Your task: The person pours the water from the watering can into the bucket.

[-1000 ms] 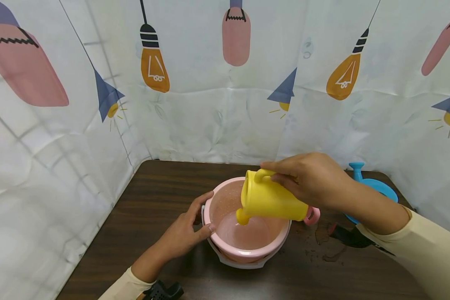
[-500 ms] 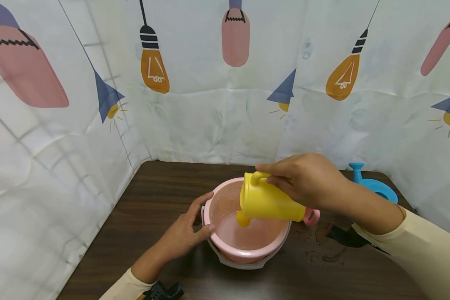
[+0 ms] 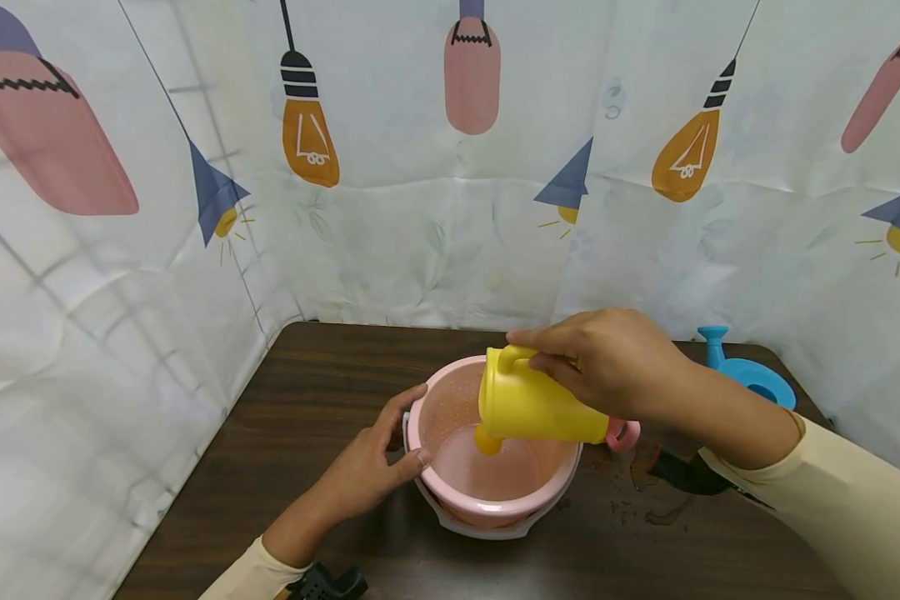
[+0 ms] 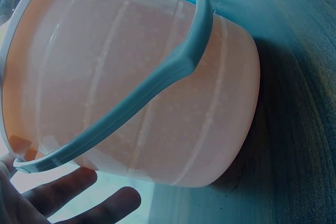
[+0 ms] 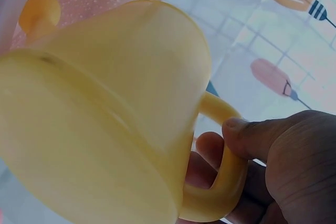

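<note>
At the left, the pink bucket [image 3: 498, 506], upright on the counter [image 3: 330, 375], is steadied at its left rim by the left hand [image 3: 371, 467], whose thumb is laid on the edge and whose fingers are loosely spread; that placing is unchanged over the last second. The pale carrying handle [image 4: 152, 90] is hung down across the bucket's outside. Droplets [image 3: 450, 400] are held on the inner wall, and a shallow pool of water [image 3: 480, 479] seems to be held below. Over the bucket, the yellow watering can [image 3: 543, 404] is tipped, mouth leftward and spout lowered within the rim; it has been shifted slightly left, its tilt much the same, so emptying is probably nearly done, though no stream can be made out. Its handle is gripped between the thumb and curled fingers of the right hand [image 3: 615, 358]. Further right, a pink loop [image 3: 624, 433], wet marks [image 3: 663, 512] and a blue watering can [image 3: 750, 371] are seen.
</note>
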A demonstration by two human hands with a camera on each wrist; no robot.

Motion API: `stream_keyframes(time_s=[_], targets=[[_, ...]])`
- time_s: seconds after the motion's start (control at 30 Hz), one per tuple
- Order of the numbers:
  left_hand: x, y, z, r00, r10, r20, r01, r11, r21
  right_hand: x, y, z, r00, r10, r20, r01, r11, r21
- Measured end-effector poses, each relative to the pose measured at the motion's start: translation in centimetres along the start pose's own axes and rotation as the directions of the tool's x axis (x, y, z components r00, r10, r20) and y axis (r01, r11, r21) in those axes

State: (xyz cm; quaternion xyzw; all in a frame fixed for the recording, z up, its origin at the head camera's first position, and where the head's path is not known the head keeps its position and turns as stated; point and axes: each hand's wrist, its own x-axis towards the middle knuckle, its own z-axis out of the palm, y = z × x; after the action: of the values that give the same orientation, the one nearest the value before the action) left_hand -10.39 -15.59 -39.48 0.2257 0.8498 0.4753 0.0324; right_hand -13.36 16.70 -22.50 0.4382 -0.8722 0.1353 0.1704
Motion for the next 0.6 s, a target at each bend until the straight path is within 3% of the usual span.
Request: stream_keyframes(time_s=[0.6], targets=[[-0.13,-0.01,0.05,0.999,-0.038,0.001,0.038,0.999,-0.001,0.18,-0.17,0.09,1.000,0.008,0.019,-0.008,1.000,-0.005]])
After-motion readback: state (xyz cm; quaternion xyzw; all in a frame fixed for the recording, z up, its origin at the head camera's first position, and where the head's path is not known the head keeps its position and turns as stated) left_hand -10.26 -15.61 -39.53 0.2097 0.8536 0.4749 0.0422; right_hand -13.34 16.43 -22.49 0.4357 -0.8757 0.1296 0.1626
